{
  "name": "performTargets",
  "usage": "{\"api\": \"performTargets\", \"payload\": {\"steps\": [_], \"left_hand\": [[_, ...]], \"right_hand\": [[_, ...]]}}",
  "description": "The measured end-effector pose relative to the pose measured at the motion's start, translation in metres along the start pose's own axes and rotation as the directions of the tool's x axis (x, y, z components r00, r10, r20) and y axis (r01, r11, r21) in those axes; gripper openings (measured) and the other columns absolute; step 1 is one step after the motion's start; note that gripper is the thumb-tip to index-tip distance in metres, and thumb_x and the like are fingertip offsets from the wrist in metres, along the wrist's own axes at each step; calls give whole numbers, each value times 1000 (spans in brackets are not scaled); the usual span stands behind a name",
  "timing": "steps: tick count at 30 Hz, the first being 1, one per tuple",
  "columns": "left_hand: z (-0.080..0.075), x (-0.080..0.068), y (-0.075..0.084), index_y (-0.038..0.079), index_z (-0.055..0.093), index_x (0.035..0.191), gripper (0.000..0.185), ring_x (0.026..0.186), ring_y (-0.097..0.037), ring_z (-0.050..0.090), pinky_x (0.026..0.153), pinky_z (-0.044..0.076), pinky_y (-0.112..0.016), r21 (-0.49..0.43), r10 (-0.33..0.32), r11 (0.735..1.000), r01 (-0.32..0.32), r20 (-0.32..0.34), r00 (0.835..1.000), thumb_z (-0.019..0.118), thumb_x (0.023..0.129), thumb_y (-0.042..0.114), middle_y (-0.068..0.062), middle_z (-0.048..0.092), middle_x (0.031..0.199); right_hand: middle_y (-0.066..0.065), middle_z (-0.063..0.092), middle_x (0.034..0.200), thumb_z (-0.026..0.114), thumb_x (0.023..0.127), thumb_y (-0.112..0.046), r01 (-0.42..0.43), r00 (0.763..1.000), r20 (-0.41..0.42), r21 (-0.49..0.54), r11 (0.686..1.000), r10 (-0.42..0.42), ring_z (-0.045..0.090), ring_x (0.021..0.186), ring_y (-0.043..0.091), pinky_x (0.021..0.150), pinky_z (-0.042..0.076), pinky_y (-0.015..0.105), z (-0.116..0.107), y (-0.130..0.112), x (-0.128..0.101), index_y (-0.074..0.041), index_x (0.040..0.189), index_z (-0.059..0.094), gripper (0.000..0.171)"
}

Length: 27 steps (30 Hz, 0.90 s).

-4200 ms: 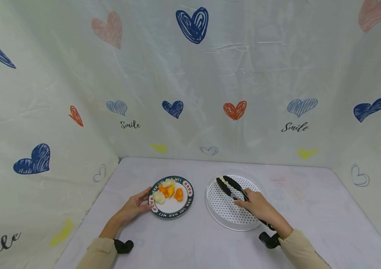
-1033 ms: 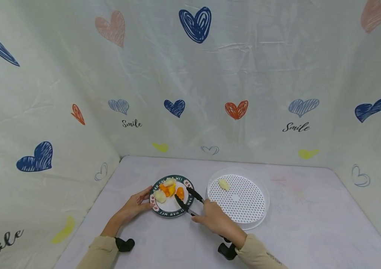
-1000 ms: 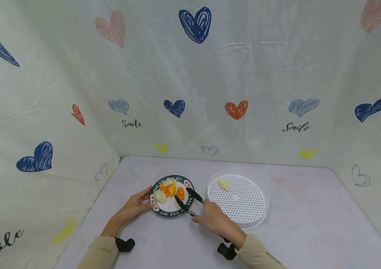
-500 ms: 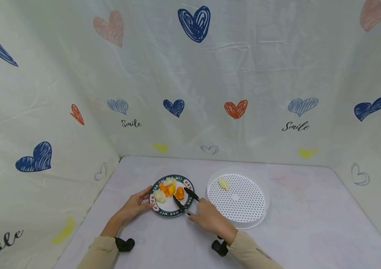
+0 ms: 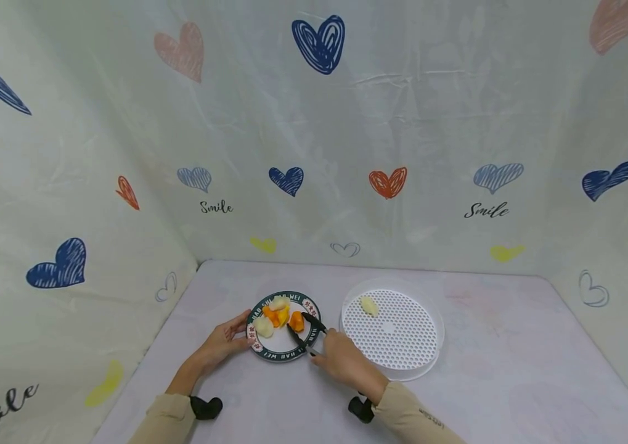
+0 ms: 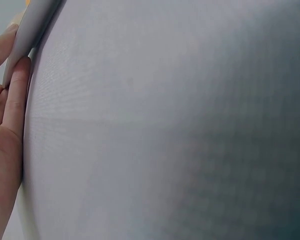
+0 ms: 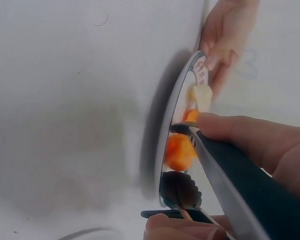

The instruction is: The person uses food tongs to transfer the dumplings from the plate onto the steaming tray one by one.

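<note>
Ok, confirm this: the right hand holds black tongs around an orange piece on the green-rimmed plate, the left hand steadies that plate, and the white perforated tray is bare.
Not bare. In the head view the white perforated tray carries one pale yellow piece near its far left edge. The rest stands: the right hand holds the black tongs around the orange piece on the green-rimmed plate, and the left hand steadies it.

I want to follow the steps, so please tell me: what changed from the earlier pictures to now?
The right hand carried the black tongs leftward, from the white perforated tray to the plate; their tips now sit on either side of an orange piece. A pale piece was left on the tray. The left hand still holds the plate's rim; plate and tray did not move.
</note>
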<state>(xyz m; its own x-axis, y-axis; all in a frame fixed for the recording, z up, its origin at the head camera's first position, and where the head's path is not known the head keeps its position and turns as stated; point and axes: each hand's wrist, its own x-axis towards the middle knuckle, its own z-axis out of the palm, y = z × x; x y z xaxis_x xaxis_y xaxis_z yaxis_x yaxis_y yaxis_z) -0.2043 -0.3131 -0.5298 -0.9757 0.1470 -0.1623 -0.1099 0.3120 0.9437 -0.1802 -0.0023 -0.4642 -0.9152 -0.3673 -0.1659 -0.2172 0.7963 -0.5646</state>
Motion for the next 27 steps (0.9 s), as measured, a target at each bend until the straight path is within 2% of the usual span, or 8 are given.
{"api": "performTargets", "payload": {"steps": [4,9,13,19,27], "left_hand": [[1,0,-1,6,31,156,82,139,-35,39,117,22,-56,-8,0,1000,0,-5,1000,76,88,13,-20,49,147],[2,0,0,6,32,156,81,138,-35,40,116,25,-57,12,-10,1000,10,-18,1000,76,88,12,-20,49,146],[3,1,-1,6,32,156,81,138,-35,40,116,26,-56,15,-12,1000,13,-14,1000,76,88,13,-20,48,147],[3,1,1,6,31,156,81,140,-36,38,117,23,-57,12,-9,1000,9,-10,1000,75,88,12,-21,49,146],[3,-1,4,6,30,156,81,144,-38,31,117,18,-59,31,-15,999,15,-12,1000,74,89,14,-21,49,147]], "right_hand": [[29,63,94,76,88,-26,18,1000,-2,14,1000,-18,54,66,21,52,52,30,-1,2,-1,20,121,53,61],[19,59,81,75,89,-27,30,1000,2,24,999,-30,52,62,19,48,49,29,1,7,0,18,114,56,54],[15,56,77,75,89,-28,25,1000,0,28,999,-25,51,59,18,46,48,28,2,11,1,16,112,57,53],[14,56,76,75,89,-29,20,1000,8,40,999,-20,52,58,18,45,48,28,-1,13,1,16,112,58,53],[18,59,82,76,88,-28,41,999,3,55,998,-41,53,65,20,51,52,30,-10,12,-5,16,114,56,55]]}}
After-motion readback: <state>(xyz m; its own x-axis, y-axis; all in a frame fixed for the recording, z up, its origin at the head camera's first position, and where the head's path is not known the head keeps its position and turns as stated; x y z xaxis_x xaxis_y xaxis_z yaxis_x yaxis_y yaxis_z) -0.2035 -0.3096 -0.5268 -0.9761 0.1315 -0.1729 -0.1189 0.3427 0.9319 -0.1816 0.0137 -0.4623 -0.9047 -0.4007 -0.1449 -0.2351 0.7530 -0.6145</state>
